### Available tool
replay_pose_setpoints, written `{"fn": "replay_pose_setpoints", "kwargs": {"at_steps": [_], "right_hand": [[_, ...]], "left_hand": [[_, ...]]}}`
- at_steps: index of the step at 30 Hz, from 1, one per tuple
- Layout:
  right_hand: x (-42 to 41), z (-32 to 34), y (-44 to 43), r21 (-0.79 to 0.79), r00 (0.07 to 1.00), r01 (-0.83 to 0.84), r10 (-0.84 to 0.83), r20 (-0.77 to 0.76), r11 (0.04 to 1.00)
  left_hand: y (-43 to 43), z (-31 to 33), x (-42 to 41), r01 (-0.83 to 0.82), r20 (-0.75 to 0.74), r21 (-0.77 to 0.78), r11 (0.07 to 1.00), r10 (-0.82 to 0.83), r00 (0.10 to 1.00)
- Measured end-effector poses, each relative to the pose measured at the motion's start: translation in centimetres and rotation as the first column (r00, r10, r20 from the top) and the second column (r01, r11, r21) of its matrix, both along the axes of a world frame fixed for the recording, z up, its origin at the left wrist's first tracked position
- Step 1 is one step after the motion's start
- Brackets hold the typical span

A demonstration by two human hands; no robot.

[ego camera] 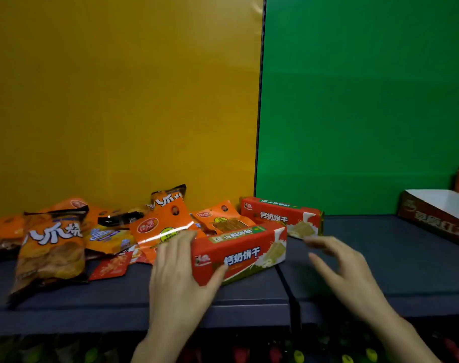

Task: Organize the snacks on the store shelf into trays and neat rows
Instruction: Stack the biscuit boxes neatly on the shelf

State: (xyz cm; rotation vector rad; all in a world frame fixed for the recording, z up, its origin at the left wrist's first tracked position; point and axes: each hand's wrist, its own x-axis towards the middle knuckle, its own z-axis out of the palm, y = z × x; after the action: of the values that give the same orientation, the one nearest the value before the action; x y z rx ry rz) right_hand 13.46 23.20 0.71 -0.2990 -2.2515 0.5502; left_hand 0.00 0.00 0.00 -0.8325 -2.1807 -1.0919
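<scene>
Head view, only cam. L hand (176,279) grips the near biscuit box (239,252) at its left end: fingers wrapped over the top edge, thumb pressed on the red front face. Box sits on the dark shelf (380,258), angled a bit, its right end just beside the seam betw. shelf sections. R hand (346,273) hovers to the right of that box, fingers spread wide and loosely bent, holding nothing, apart from the box; motion-blurred, so fingertip detail unclear. Second biscuit box (280,218), same red print, lies behind the first, close to the back wall. Left of both: loose heap of snack packs, incl. a big orange chip bag (50,247) up front, orange pouch (160,226) touching the L fingers, a yellow-blue pack (108,239), a small red sachet (110,265) flat on the shelf. Cardboard tray (438,216) at far right, well apart from the boxes, white inside. Back wall: yellow panel (118,100) on left, green panel (367,100) on right. Lower shelf at bottom edge too blurred to read.
</scene>
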Motion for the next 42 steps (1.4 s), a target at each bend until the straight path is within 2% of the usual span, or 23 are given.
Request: {"fn": "replay_pose_setpoints", "kwargs": {"at_steps": [2,4,6,10,13,16,19,22,25,33,38,42], "right_hand": [[-1.5,1.0,2.3,-0.018,1.0,0.006,-0.006,-0.02,1.0],[-3.2,1.9,4.5,-0.02,0.999,0.032,-0.032,-0.011,0.999],[-5.0,2.2,6.4,-0.024,0.998,0.063,-0.063,0.005,0.998],[-7.9,2.5,9.7,-0.064,0.986,0.167,-0.166,0.02,0.984],[-9.4,2.0,11.1,-0.295,0.977,0.207,-0.214,0.008,0.933],[-10.1,1.5,11.9,-0.588,0.988,0.098,-0.147,-0.037,0.803],[-10.5,0.8,12.4,-0.717,0.995,0.068,-0.098,0.0,0.694],[-10.8,0.2,12.9,-0.75,0.994,0.105,-0.091,0.059,0.653],[-10.9,0.0,12.8,-0.742,0.996,0.084,-0.067,0.052,0.665],[-10.3,0.9,11.6,-0.685,0.988,-0.069,-0.046,-0.148,0.725],[-9.0,1.8,11.2,-0.69,0.962,-0.092,-0.115,-0.249,0.718],[-6.7,2.6,11.0,-0.685,0.919,-0.065,-0.224,-0.324,0.725]], "left_hand": [[1.0,0.6,-0.7,-0.05,0.011,0.038,0.998,0.05,0.999],[1.6,1.4,-1.5,-0.053,0.14,0.064,0.997,0.043,0.989],[2.0,1.3,-2.1,-0.001,0.291,0.141,0.99,-0.04,0.956],[2.2,1.1,-2.7,0.124,0.42,0.375,0.918,-0.288,0.86],[2.1,0.9,-2.8,0.185,0.498,0.439,0.879,-0.409,0.764],[1.7,0.8,-2.9,0.218,0.568,0.461,0.86,-0.474,0.672],[1.6,0.6,-2.9,0.228,0.592,0.452,0.863,-0.481,0.647],[1.8,0.8,-2.9,0.21,0.595,0.476,0.854,-0.488,0.639],[1.9,1.1,-3.1,0.187,0.593,0.509,0.84,-0.5,0.632],[2.5,2.3,-3.4,0.237,0.53,0.598,0.765,-0.6,0.599],[3.1,3.0,-3.8,0.24,0.49,0.647,0.724,-0.635,0.597],[4.2,3.1,-4.3,0.231,0.475,0.698,0.678,-0.68,0.559]]}}
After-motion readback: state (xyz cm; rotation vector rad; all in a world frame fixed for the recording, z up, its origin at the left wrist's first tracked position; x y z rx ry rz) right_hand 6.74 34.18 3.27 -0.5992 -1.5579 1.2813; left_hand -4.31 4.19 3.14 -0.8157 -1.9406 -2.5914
